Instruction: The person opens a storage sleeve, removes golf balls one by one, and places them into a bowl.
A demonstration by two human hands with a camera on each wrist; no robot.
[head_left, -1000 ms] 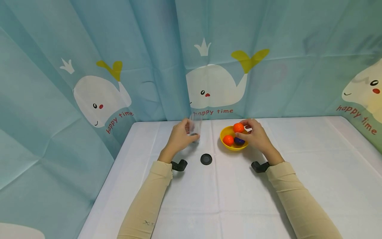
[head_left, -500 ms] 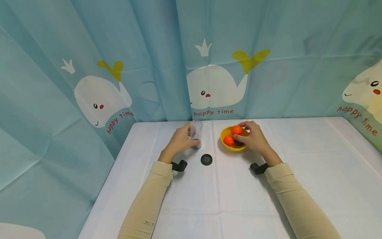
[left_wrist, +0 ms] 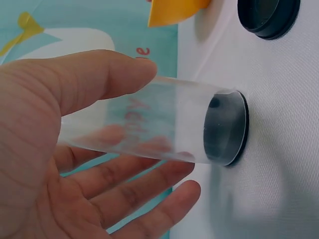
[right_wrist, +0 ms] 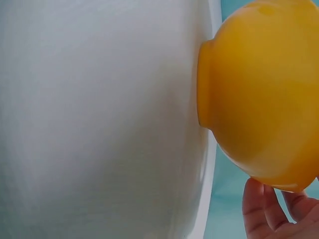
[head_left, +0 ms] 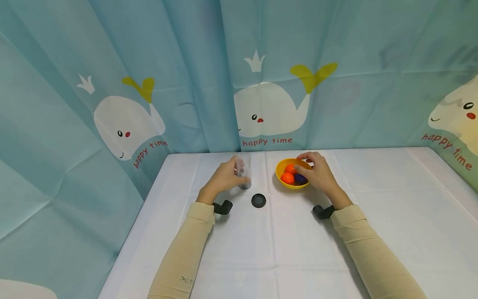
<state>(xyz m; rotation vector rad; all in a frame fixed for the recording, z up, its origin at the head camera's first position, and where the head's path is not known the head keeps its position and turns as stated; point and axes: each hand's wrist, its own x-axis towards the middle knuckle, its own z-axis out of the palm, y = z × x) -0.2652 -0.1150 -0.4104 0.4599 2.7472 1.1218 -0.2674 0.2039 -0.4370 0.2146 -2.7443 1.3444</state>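
In the head view my left hand holds a clear plastic tube that stands upright on the table. The left wrist view shows its black base, the thumb along one side and the fingers spread behind. My right hand is at the right side of a yellow bowl, its thumb over the inside and its fingers near the far rim. Inside lie an orange ball, another orange ball and a dark purple round piece. The right wrist view shows fingers against the bowl's outside.
A round black lid lies on the white-covered table in front of the tube and bowl. Behind the table's back edge hangs a light blue whale-print curtain, which also covers the left side.
My left hand has lowered the tube and stood it on the table. My right hand has put the upper orange ball down into the bowl and let it go.
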